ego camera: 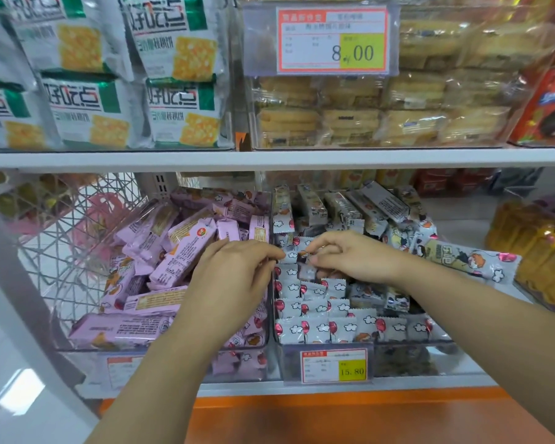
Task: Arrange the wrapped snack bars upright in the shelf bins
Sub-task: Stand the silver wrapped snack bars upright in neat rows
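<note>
Here the white-wrapped bar [291, 257] in hand sits mid-way back in the right bin [410, 360], close to the divider wall [271, 216] shared with the left bin [173, 363]. The right hand [350, 256] pinches its top crimp between thumb and forefinger. The left hand [234, 277] curls its fingers [274, 254] at the wrapper's left edge, but its back hides the tips, so I cannot tell whether it grips or only steadies. To seat it well, the bar should probably go down straight, its face in line with the upright rows [318, 328] in front, with the left hand holding the neighbours from tipping. Behind it, loose white bars [343, 206] lean in a heap and could slide into the gap. One long bar [471, 261] lies across the bin's right rim. The pink bars [177, 251] in the left bin lie jumbled and unsorted. Above, the upper shelf's edge [269, 160] leaves fair headroom for lifting bars out; the front stays open above the price tag [334, 365].
</note>
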The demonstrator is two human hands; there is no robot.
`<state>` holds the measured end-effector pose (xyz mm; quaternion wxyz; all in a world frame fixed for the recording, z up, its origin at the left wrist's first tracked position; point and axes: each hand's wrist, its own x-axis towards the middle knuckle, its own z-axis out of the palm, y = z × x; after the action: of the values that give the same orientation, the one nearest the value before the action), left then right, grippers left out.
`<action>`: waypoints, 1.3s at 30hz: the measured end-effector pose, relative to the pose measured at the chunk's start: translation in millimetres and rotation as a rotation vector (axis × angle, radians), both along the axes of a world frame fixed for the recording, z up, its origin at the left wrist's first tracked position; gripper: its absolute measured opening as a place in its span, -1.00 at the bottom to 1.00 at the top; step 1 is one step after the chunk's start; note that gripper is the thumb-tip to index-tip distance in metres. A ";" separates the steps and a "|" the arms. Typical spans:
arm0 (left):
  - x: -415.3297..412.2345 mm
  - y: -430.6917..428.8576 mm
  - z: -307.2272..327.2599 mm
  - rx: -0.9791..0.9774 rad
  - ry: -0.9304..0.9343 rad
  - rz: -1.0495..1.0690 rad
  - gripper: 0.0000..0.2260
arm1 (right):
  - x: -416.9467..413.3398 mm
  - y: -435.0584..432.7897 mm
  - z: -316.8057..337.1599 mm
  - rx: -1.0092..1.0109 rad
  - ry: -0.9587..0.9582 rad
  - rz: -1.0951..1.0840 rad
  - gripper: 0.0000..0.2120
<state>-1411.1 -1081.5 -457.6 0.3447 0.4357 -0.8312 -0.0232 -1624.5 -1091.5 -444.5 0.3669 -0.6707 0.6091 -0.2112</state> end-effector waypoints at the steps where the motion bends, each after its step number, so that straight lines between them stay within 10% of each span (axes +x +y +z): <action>1: 0.0 -0.4 0.0 0.003 -0.003 -0.001 -0.82 | 2.1 0.0 0.6 0.017 -0.009 0.001 -0.81; 12: -4.7 -0.2 8.9 -0.019 -0.119 -0.068 -0.82 | 7.7 10.0 -10.1 0.089 -0.191 -0.190 -0.81; 24: -42.4 -36.7 22.6 0.263 -0.681 -0.218 -0.75 | -2.9 16.4 -16.6 0.073 -0.238 -0.126 -0.78; 32: -38.6 -38.5 19.7 0.283 -0.603 -0.241 -0.72 | -8.4 6.6 28.5 -0.611 0.392 -0.108 -0.64; 39: -36.9 -38.3 13.4 0.254 -0.536 -0.250 -0.71 | -7.5 -37.9 19.8 -0.572 1.041 0.010 -0.43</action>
<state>-1448.0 -1119.8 -444.2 0.0511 0.3604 -0.9299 -0.0533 -1632.0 -1129.5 -424.8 -0.1746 -0.7611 0.6247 -0.0085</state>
